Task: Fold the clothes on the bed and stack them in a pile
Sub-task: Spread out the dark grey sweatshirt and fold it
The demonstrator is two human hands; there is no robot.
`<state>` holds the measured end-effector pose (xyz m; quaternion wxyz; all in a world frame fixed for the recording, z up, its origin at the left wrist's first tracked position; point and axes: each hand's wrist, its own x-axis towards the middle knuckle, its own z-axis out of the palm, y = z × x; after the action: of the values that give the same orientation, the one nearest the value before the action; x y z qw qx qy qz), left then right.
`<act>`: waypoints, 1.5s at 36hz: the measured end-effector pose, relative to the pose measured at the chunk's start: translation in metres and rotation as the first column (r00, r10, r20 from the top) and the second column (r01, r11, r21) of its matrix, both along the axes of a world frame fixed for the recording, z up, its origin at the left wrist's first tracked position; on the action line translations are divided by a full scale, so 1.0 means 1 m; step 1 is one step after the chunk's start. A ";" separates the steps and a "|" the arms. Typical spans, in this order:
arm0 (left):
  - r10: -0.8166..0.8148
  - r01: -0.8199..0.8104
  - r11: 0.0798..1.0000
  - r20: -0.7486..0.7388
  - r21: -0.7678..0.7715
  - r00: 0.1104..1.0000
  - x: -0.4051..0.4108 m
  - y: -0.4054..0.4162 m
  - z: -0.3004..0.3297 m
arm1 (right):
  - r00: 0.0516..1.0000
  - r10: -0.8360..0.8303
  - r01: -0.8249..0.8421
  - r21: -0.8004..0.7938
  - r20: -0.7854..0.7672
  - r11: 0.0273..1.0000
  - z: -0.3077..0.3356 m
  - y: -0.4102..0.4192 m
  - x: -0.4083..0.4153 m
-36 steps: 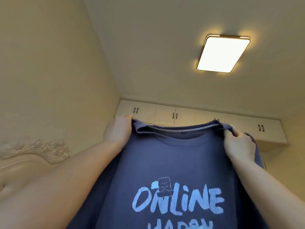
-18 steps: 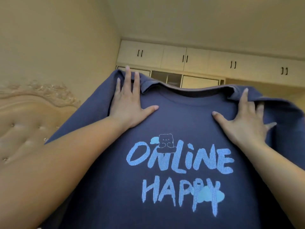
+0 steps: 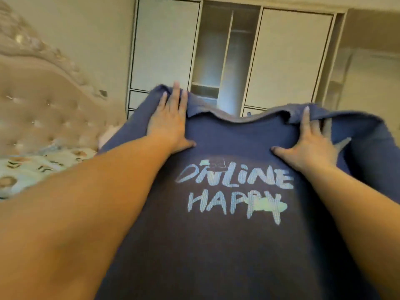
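Across the head view, the navy T-shirt fills centre to six o'clock, print up, its long axis running from my chest to the collar at twelve o'clock. My left hand, at eleven o'clock, lies on one shoulder with fingers straight and flat, thumb spread. My right hand, at two o'clock, lies likewise flat and spread on the other. Neither hand grips cloth. Each sleeve lies outboard of its own hand, equally near. The bed shows at nine o'clock.

"ONLINE HAPPY" on navy T-shirt
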<state>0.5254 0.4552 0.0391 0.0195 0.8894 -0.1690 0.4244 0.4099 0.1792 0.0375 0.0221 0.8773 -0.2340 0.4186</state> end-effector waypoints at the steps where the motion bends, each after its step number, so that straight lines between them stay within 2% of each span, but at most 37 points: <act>1: -0.007 0.005 1.000 -0.110 -0.016 0.994 0.022 -0.013 -0.029 | 0.997 -0.003 0.007 0.045 -0.078 0.999 -0.028 -0.009 0.027; 3: -0.056 0.007 0.992 -0.379 -0.129 0.924 0.059 -0.039 -0.096 | 0.963 0.026 0.022 0.173 -0.267 0.985 -0.096 -0.023 0.073; 5: -0.103 -0.077 0.962 -0.610 -0.261 0.786 0.084 -0.061 -0.169 | 0.884 0.092 0.062 0.310 -0.459 0.949 -0.174 -0.034 0.106; 6: -0.098 -0.123 0.957 -0.694 -0.262 0.713 0.094 -0.069 -0.207 | 0.835 0.131 0.091 0.369 -0.535 0.925 -0.213 -0.038 0.117; 8: -0.030 -0.157 0.976 -0.800 -0.154 0.600 0.108 -0.080 -0.279 | 0.747 0.154 0.160 0.401 -0.646 0.902 -0.283 -0.047 0.130; 9: 0.016 -0.140 0.987 -0.810 -0.082 0.586 0.112 -0.083 -0.304 | 0.725 0.145 0.177 0.385 -0.674 0.906 -0.305 -0.052 0.133; 11: 0.084 -0.097 0.995 -0.782 0.030 0.618 0.117 -0.083 -0.330 | 0.706 0.150 0.170 0.371 -0.692 0.913 -0.327 -0.059 0.139; 15: 0.098 -0.019 0.994 -0.764 0.112 0.638 0.111 -0.073 -0.338 | 0.701 0.159 0.147 0.359 -0.695 0.921 -0.337 -0.063 0.126; 17: 0.047 0.049 0.993 -0.755 0.105 0.654 0.097 -0.064 -0.338 | 0.701 0.172 0.128 0.359 -0.692 0.925 -0.339 -0.058 0.110; 21: -0.037 0.122 0.991 -0.802 0.046 0.597 0.059 -0.044 -0.341 | 0.698 0.196 0.100 0.365 -0.689 0.926 -0.337 -0.037 0.067; 30: -0.019 0.077 0.997 -0.829 0.029 0.559 -0.059 0.015 -0.344 | 0.679 0.213 0.091 0.368 -0.703 0.925 -0.338 0.005 -0.080; 39: -0.040 0.105 0.994 -0.803 0.029 0.595 -0.170 0.066 -0.347 | 0.658 0.217 0.125 0.389 -0.721 0.913 -0.329 0.039 -0.221; 47: -0.205 0.280 0.959 -0.801 -0.049 0.563 -0.250 0.071 -0.342 | 0.649 0.203 0.137 0.374 -0.733 0.917 -0.329 0.061 -0.278; 51: -0.364 0.474 0.876 -0.758 -0.083 0.541 -0.296 0.065 -0.332 | 0.659 0.238 0.116 0.409 -0.714 0.905 -0.327 0.068 -0.300; 54: -0.457 0.607 0.789 -0.755 -0.099 0.471 -0.334 0.046 -0.327 | 0.698 0.250 0.073 0.414 -0.671 0.907 -0.328 0.074 -0.321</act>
<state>0.1915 0.5010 -0.2884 0.1366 0.8811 -0.4522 -0.0237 0.0889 0.2527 -0.2901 -0.0947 0.9646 -0.2459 -0.0103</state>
